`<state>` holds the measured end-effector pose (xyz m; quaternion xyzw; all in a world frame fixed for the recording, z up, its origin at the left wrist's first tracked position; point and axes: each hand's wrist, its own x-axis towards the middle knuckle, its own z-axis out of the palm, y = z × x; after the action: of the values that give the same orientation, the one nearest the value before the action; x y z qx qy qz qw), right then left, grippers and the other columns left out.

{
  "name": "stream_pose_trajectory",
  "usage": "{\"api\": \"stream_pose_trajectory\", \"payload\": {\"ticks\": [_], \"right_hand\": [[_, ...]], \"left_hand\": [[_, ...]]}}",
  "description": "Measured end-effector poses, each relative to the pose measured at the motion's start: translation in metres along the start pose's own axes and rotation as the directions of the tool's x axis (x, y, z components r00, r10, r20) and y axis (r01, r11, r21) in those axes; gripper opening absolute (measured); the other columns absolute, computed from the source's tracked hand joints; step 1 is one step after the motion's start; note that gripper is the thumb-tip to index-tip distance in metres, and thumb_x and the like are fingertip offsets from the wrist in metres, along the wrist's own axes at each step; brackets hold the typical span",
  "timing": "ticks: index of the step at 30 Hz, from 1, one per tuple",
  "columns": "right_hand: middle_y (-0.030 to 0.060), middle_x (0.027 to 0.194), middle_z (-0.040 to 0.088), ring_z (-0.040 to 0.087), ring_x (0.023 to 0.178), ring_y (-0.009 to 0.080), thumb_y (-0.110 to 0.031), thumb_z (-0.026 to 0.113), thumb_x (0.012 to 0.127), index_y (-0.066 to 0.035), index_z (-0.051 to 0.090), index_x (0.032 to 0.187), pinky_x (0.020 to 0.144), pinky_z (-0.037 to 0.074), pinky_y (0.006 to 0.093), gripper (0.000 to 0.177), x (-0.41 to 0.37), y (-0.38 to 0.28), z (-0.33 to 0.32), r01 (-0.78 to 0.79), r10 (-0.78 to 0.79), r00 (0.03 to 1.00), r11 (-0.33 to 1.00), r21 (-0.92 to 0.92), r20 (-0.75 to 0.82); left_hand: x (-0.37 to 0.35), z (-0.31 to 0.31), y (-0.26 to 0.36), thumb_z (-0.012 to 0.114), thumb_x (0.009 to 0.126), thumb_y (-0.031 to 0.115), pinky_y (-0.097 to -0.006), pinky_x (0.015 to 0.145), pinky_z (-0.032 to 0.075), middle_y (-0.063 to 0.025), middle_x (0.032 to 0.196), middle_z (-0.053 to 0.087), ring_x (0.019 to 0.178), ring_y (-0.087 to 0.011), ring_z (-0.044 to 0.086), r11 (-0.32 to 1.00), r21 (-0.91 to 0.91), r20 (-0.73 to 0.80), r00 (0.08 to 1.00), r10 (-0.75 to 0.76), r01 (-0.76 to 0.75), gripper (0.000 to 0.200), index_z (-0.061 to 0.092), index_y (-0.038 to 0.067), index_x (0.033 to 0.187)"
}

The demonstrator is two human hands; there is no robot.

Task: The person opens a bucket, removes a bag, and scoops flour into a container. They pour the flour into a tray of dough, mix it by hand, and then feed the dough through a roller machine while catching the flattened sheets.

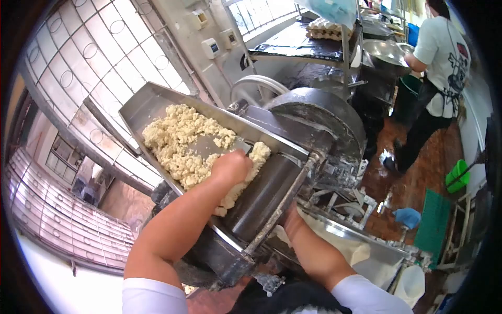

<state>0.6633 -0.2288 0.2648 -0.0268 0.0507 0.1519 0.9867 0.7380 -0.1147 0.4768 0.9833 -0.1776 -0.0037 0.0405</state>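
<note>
A tilted steel hopper tray holds pale, crumbly dough. It feeds down onto a dark steel roller of a dough machine with a round dark housing. My left hand is sunk in the dough at the lower end of the tray, just above the roller, with its fingers curled into the crumbs. My right hand reaches under the roller's end bar, where a steel chute carries a pale dough sheet. The fingers of that hand are hidden behind the machine.
Another person in a white shirt and dark apron stands at the far right by a large steel bowl. Egg trays sit on a dark shelf. The red floor looks wet. A green crate and window grilles flank the machine.
</note>
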Motion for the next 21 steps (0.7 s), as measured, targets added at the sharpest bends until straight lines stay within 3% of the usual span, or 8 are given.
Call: {"api": "stream_pose_trajectory", "payload": {"ticks": [3, 4, 7, 9, 10, 12, 15, 21], "right_hand": [[0.0147, 0.121, 0.059, 0.056, 0.109, 0.0333, -0.06, 0.042, 0.088, -0.008, 0.056, 0.124, 0.098, 0.043, 0.0474, 0.065, -0.026, -0.01, 0.013, 0.029, -0.022, 0.991, 0.999, 0.045, -0.135], [0.0147, 0.121, 0.059, 0.056, 0.109, 0.0333, -0.06, 0.042, 0.088, -0.008, 0.056, 0.124, 0.098, 0.043, 0.0474, 0.065, -0.031, -0.013, 0.012, 0.031, -0.025, 0.991, 0.999, 0.041, -0.13], [0.0118, 0.142, 0.041, 0.039, 0.129, 0.0321, -0.064, 0.03, 0.092, -0.011, 0.042, 0.138, 0.109, 0.027, 0.0483, 0.071, -0.043, -0.02, -0.006, -0.054, 0.042, 0.986, 0.996, -0.069, -0.163], [0.0139, 0.136, 0.047, 0.046, 0.124, 0.0319, -0.054, 0.037, 0.094, -0.007, 0.043, 0.135, 0.104, 0.035, 0.0487, 0.063, -0.048, -0.024, -0.028, -0.139, 0.045, 0.937, 0.959, -0.249, -0.347], [0.0139, 0.136, 0.047, 0.046, 0.124, 0.0319, -0.054, 0.037, 0.094, -0.007, 0.043, 0.135, 0.104, 0.035, 0.0487, 0.063, -0.054, -0.027, -0.035, -0.116, 0.021, 0.931, 0.963, -0.242, -0.364], [0.0153, 0.119, 0.057, 0.058, 0.107, 0.0307, -0.028, 0.052, 0.09, 0.0, 0.049, 0.125, 0.092, 0.046, 0.0467, 0.045, -0.077, -0.03, -0.041, -0.024, -0.119, 0.92, 0.934, -0.357, -0.374], [0.0156, 0.109, 0.063, 0.064, 0.094, 0.03, -0.007, 0.063, 0.084, 0.005, 0.054, 0.117, 0.084, 0.053, 0.0447, 0.036, -0.1, -0.031, -0.005, -0.144, -0.223, 0.777, 0.848, -0.51, -0.589], [0.0145, 0.106, 0.063, 0.064, 0.092, 0.0298, -0.008, 0.064, 0.084, 0.006, 0.057, 0.113, 0.08, 0.054, 0.0442, 0.032, -0.11, -0.026, -0.076, -0.013, -0.234, 0.821, 0.904, -0.428, -0.52]], "left_hand": [[0.024, -0.005, -0.029, 0.047, 0.087, 0.039, -0.0458, 0.082, 0.048, -0.0247, 0.093, 0.065, 0.093, -0.0374, 0.063, 0.966, -0.259, 0.135, 0.991, 0.012, 0.023, 0.043, 0.064, 0.0, 0.097], [0.053, -0.001, -0.065, 0.05, 0.086, 0.044, -0.0436, 0.083, 0.047, -0.0246, 0.095, 0.065, 0.093, -0.0356, 0.063, 0.962, -0.206, 0.185, 0.959, 0.217, -0.178, 0.05, 0.063, -0.001, 0.1], [0.079, -0.091, -0.113, 0.053, 0.087, 0.04, -0.0439, 0.08, 0.047, -0.0204, 0.097, 0.066, 0.092, -0.0347, 0.063, 0.947, -0.296, -0.315, 0.922, -0.224, 0.128, 0.043, 0.066, 0.0, 0.093], [0.077, -0.146, -0.167, 0.05, 0.089, 0.046, -0.0442, 0.084, 0.046, -0.0212, 0.099, 0.066, 0.095, -0.0335, 0.063, 0.999, -0.03, -0.518, 0.854, -0.049, 0.039, 0.05, 0.067, -0.001, 0.097], [0.082, -0.164, -0.189, 0.051, 0.087, 0.051, -0.0425, 0.089, 0.044, -0.0202, 0.109, 0.064, 0.105, -0.0318, 0.06, 0.863, -0.157, -0.271, 0.82, -0.504, 0.479, 0.057, 0.066, -0.001, 0.104], [0.127, -0.107, -0.323, 0.06, 0.078, 0.051, -0.0426, 0.094, 0.042, -0.0188, 0.13, 0.054, 0.118, -0.0325, 0.052, 0.844, -0.011, -0.173, 0.83, -0.53, 0.536, 0.067, 0.058, 0.0, 0.122], [0.126, -0.102, -0.339, 0.065, 0.072, 0.048, -0.0434, 0.095, 0.041, -0.0211, 0.132, 0.051, 0.119, -0.0337, 0.051, 0.861, -0.112, 0.146, 0.865, -0.48, 0.496, 0.072, 0.055, -0.001, 0.125], [0.083, -0.096, -0.212, 0.055, 0.078, 0.059, -0.0399, 0.1, 0.039, -0.0239, 0.132, 0.049, 0.12, -0.0361, 0.05, 0.907, 0.01, 0.149, 0.896, -0.418, 0.421, 0.078, 0.055, -0.004, 0.122]]}}
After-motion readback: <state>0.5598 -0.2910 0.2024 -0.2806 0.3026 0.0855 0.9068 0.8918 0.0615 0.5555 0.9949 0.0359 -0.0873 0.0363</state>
